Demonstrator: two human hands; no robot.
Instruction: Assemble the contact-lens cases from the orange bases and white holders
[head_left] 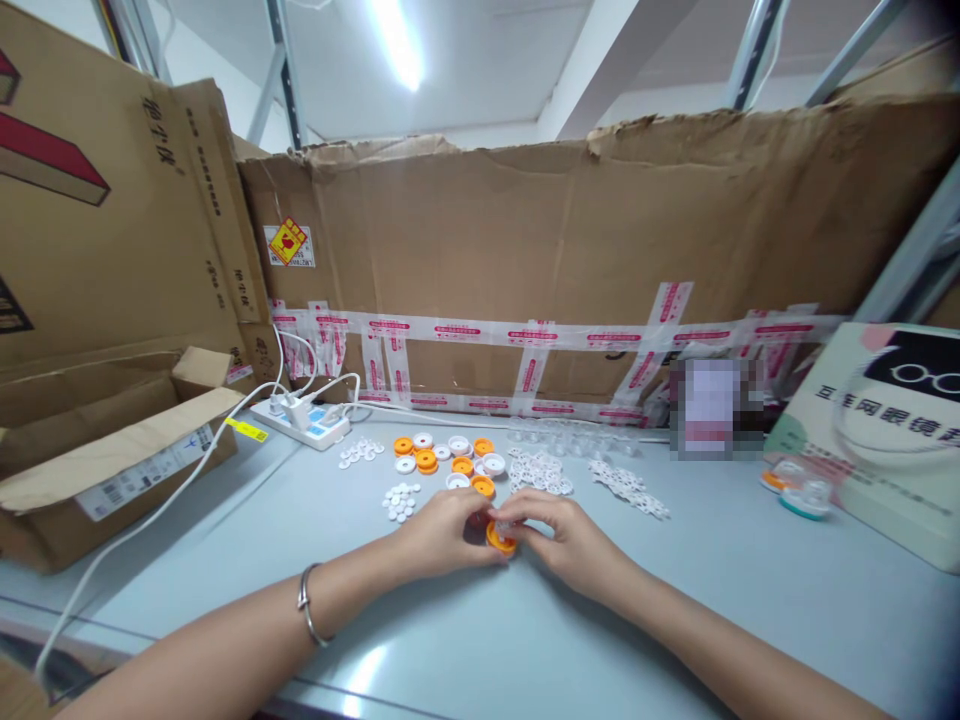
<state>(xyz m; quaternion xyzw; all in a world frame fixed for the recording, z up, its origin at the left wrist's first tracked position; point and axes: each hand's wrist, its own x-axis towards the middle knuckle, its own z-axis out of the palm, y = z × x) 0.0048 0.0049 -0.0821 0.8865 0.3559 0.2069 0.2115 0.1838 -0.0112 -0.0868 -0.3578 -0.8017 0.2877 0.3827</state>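
Note:
Between my two hands, low over the table, is an orange round plastic base with a small whitish part at its middle. My left hand grips the orange base by its side, thumb in front. With thumb and fingertips pinched, my right hand is at the middle of the base; the small part in its fingers is too hidden to name. Just beyond lie more orange bases and white round bases. White perforated pieces lie behind my right hand.
Small white discs and clear cups lie on the table. A power strip with white cables stands at back left, beside an open carton. Large cardboard walls the back. A printed box stands right, near finished-looking domed pieces.

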